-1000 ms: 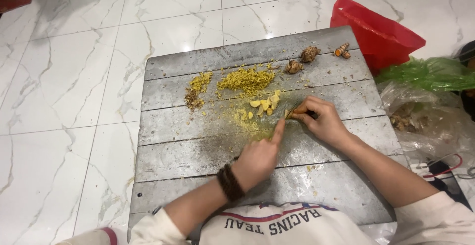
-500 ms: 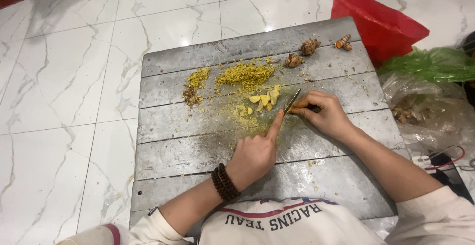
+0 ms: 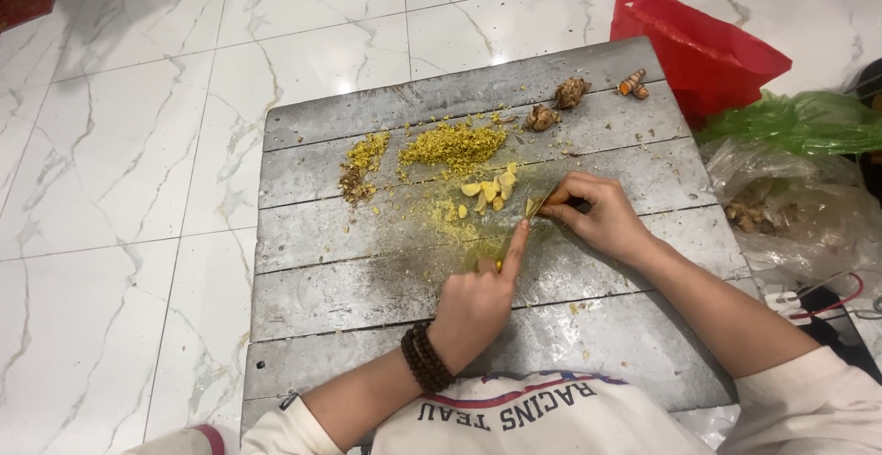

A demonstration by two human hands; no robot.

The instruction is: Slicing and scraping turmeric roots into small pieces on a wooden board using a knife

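Already a chopped yellow heap is lying done (slices beside it). A knife is being gripped by the right hand and steadied by the left hand's extended forefinger; whole roots are waiting.

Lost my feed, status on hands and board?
Right hand grips small knife. Left hand index fingertip on blade. Yellow root slices beside it on grey wooden board. Nothing blocking.

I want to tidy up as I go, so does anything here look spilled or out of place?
Yes. Yellow crumbs and powder are scattered across the grey wooden board, well beyond the chopped pile. The board sits straight on the marble floor. The right hand holds a knife; the left hand steadies its blade with a forefinger.
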